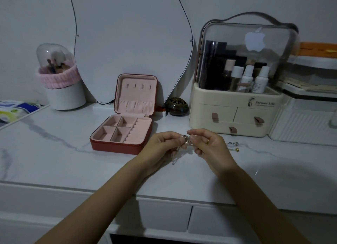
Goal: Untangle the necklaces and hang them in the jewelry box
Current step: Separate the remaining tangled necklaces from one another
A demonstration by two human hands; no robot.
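Jewelry box left of organizer, before mirror

Viewpoint: head-worn, single wide-angle view (edges bend)
Facing: forward and down across the white marble-patterned tabletop
Nearness: forearms reach in from the bottom edge

Glossy marble-look tabletop. Jewelry box with a smooth red leather-like shell and matt pink velvety lining. Organizer of cream plastic under a clear glossy cover. Fluffy pink headband. Thin shiny metal necklaces.
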